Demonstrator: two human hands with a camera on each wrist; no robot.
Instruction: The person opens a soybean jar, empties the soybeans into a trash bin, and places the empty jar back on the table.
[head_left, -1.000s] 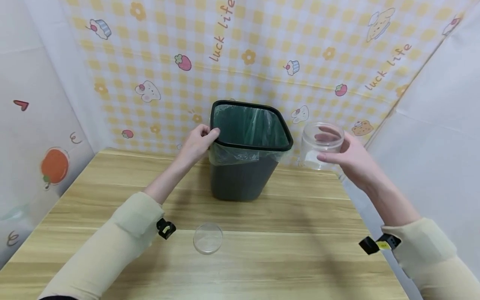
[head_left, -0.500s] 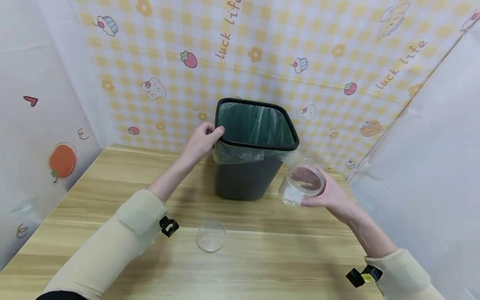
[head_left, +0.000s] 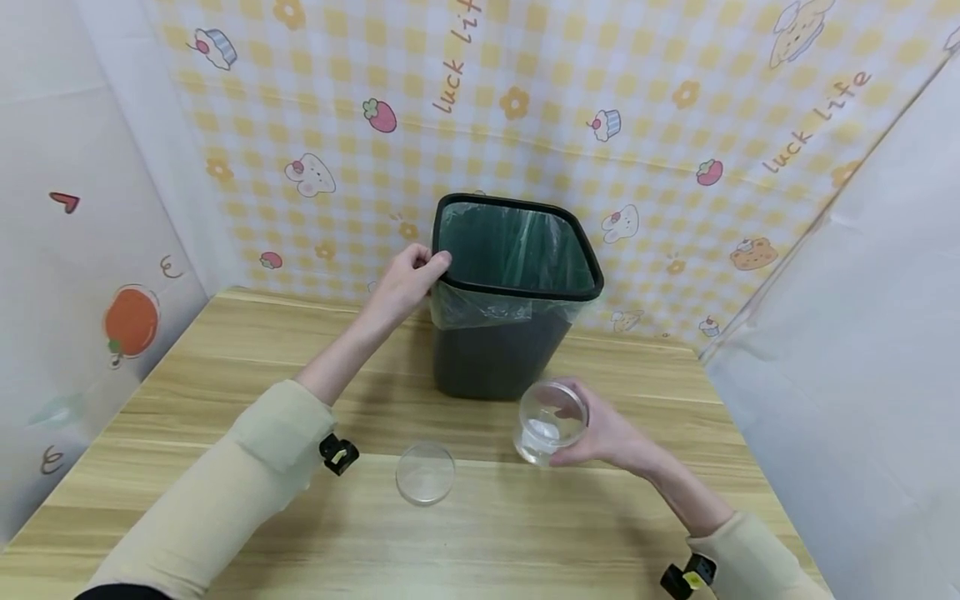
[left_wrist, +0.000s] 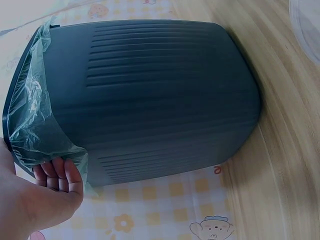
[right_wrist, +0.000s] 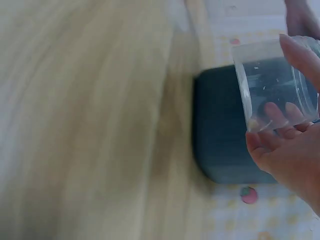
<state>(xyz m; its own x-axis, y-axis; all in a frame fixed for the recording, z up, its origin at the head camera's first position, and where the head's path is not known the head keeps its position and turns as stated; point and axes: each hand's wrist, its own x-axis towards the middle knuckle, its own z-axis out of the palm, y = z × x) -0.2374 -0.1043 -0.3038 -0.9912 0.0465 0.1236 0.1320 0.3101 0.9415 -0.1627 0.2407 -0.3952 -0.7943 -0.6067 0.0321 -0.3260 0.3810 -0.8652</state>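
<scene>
- Nearest, one round clear lid [head_left: 425, 483] lies flat on the wooden table [head_left: 525, 542], alone between the two forearms; being see-through, its edge is faint, and only a sliver of it reaches the left wrist view.
- Just past it, the right hand [head_left: 611, 435] grips one clear jar [head_left: 550, 422], fingers curled round the side and thumb on the rim. The jar is tilted with its open mouth toward the camera, low over the table in front of the bin; whether its base touches the wood cannot be told. The right wrist view is blurred, with the jar and hand cut off at its right edge.
- Farthest, one dark bin [head_left: 510, 300] stands upright against the patterned wall, lined with a thin green bag [head_left: 480, 308].
- At its near left corner the left hand [head_left: 405, 283] pinches the rim, fingers curled over the folded bag; the fingertips [left_wrist: 57, 172] press on the plastic.
</scene>
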